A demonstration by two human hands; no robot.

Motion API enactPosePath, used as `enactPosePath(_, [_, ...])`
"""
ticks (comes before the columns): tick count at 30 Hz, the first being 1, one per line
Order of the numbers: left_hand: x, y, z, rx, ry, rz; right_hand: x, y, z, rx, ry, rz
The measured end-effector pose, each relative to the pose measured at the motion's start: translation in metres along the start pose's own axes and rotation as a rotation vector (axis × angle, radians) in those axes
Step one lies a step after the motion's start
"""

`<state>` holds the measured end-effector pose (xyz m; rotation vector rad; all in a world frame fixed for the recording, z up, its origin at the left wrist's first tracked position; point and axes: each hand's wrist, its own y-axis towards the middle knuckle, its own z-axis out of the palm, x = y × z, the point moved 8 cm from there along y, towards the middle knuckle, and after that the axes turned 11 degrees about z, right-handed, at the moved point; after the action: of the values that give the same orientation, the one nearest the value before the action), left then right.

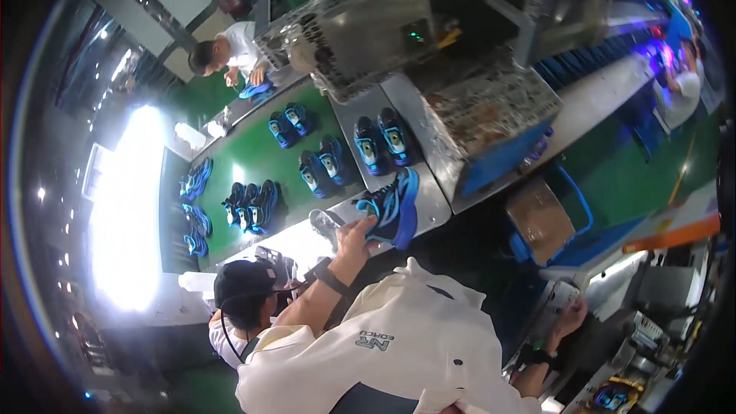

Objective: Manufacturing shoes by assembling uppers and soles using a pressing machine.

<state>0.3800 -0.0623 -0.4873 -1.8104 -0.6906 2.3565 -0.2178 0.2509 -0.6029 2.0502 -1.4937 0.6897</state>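
The blue-and-black shoe (pixel 397 211) at the frame's centre is clamped by the left hand's (pixel 355 241) fingers and should be steadied, clear of the counter (pixel 435 203); the lower-right right hand's (pixel 568 318) closure cannot be told.

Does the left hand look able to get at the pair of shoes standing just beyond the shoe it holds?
Probably not freely: the left hand is holding a black-and-blue shoe, which is in the way of the pair of shoes.
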Motion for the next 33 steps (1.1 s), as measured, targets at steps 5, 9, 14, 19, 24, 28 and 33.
enactPosePath(5, [-0.042,0.114,-0.059,-0.215,-0.075,0.184,0.239,0.069,0.027,0.069,0.327,-0.331])
enactPosePath(9, [-0.075,0.221,-0.097,-0.345,0.01,0.18,0.438,0.073,0.069,0.129,0.226,-0.547])
enactPosePath(14, [-0.095,0.369,-0.152,-0.493,0.132,0.35,0.542,0.106,0.171,0.246,-0.008,-0.647])
enactPosePath(19, [-0.132,0.491,-0.197,-0.616,0.618,0.558,0.549,0.16,0.236,0.262,-0.504,-0.508])
enactPosePath(24, [-0.099,0.507,-0.135,-0.31,0.259,0.794,0.523,0.191,0.249,0.33,-0.492,-0.422])
enactPosePath(28, [-0.073,0.362,-0.049,-0.091,0.092,0.382,0.522,0.189,0.252,0.354,-0.413,-0.413])
enactPosePath(33, [-0.027,0.218,0.034,0.358,-0.129,0.195,0.531,0.192,0.265,0.335,-0.312,-0.658])
